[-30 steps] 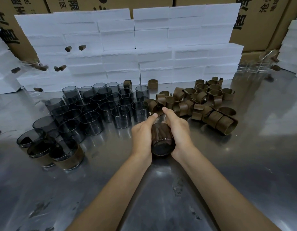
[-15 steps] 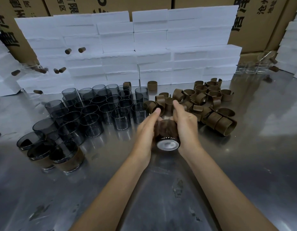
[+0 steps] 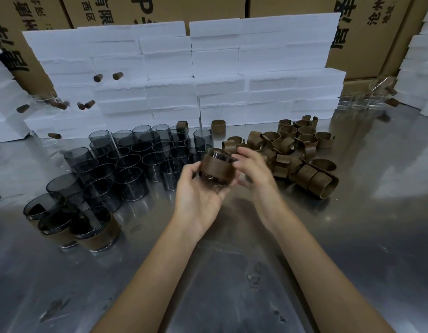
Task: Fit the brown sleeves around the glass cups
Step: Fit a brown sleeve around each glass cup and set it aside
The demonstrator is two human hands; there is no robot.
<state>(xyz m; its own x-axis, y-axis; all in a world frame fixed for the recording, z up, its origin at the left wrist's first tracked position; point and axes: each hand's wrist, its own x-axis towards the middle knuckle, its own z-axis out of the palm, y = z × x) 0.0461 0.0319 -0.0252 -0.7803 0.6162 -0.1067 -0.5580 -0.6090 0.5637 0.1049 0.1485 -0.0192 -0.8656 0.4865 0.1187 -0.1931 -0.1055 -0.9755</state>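
Steel table (image 3: 352,236) under your arms, mirror-bright and scuffed. Bare smoky cups (image 3: 136,162) crowd its left-centre; loose brown sleeves (image 3: 302,155) heap on the right. Three sleeved cups (image 3: 92,227) stand near left. Your left hand (image 3: 198,193) cradles a glass cup (image 3: 216,171) above the table, fingers curled round it, brown band wrapping its wall, dark glass showing at both ends. Your right hand (image 3: 251,169), blurred, touches its rim with loosely bent fingers.
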